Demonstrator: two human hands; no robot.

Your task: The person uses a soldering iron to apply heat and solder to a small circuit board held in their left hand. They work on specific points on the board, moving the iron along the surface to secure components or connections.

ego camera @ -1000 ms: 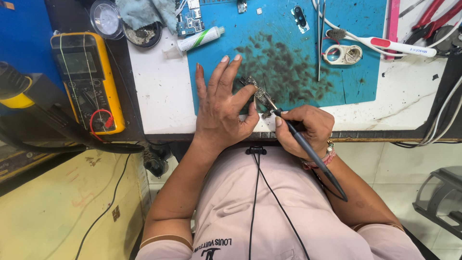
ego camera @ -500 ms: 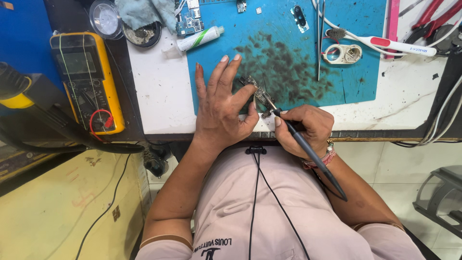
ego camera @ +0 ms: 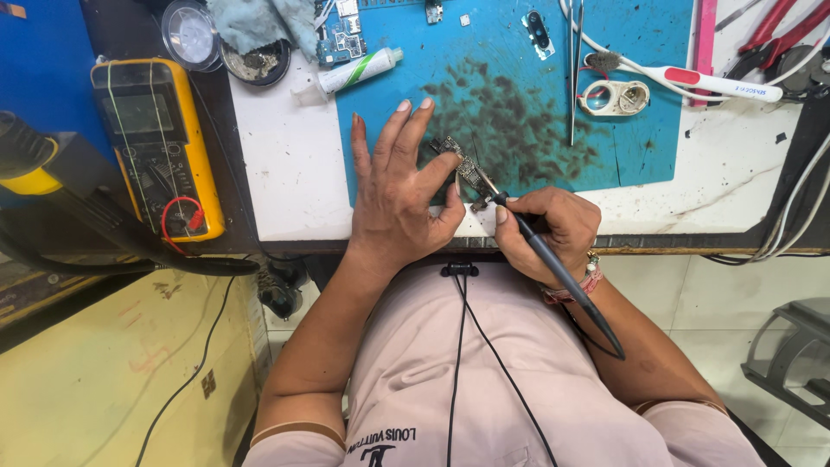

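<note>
A small narrow circuit board [ego camera: 462, 164] lies on the stained blue work mat [ego camera: 519, 95] near the table's front edge. My left hand [ego camera: 399, 195] rests flat on the mat, fingers spread, with the thumb pressed against the board. My right hand [ego camera: 545, 229] grips a black soldering iron [ego camera: 553, 268] like a pen. Its tip touches the near end of the board. The iron's handle runs back over my right wrist toward my body.
A yellow multimeter [ego camera: 156, 143] sits left of the mat, with a black-and-yellow hot-air handle [ego camera: 52, 177] beside it. A white paste tube [ego camera: 354, 73], tweezers [ego camera: 575, 69], a white toothbrush [ego camera: 692, 82], a round lens [ego camera: 190, 35] and red pliers [ego camera: 769, 35] lie at the back.
</note>
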